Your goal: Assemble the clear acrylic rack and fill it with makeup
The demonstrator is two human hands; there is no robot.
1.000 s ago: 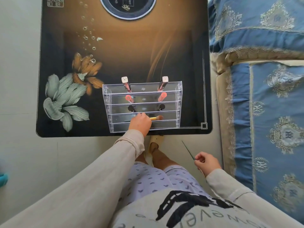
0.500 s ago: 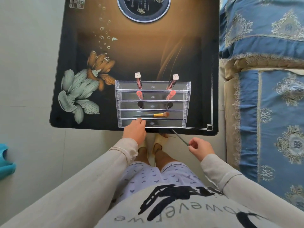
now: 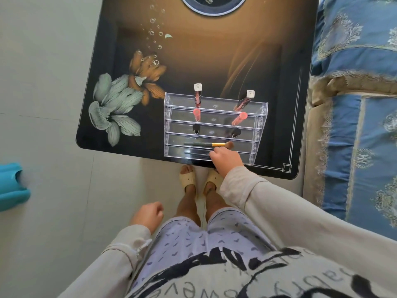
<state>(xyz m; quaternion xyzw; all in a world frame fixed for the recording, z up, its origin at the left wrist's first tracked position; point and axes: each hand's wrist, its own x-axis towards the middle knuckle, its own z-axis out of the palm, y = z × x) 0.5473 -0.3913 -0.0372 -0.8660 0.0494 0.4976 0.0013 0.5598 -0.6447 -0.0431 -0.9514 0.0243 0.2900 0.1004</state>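
The clear acrylic rack [image 3: 258,117] stands stepped near the front right edge of the dark table [image 3: 214,61]. Two white-capped lip gloss tubes [image 3: 197,93] [image 3: 247,99] stand in its top tier. Below them sit two pink tubes [image 3: 196,114] [image 3: 239,118], then two black-topped items [image 3: 196,128]. A gold-ferruled makeup brush [image 3: 206,144] lies across the fourth tier. My right hand [image 3: 226,161] is at the lowest front tier with its fingers curled. A thin dark stick [image 3: 199,156] seems to run left from those fingers along that tier. My left hand [image 3: 148,216] hangs loosely curled by my thigh, holding nothing.
A blue patterned bed [image 3: 354,104] runs along the table's right side. A teal object [image 3: 10,186] lies on the pale tiled floor at the left. My feet in beige slippers [image 3: 189,179] stand just under the table's front edge.
My left hand left the rack's front and dropped to my thigh. My right hand carried the thin dark stick up from below the table edge to the rack's lowest tier.
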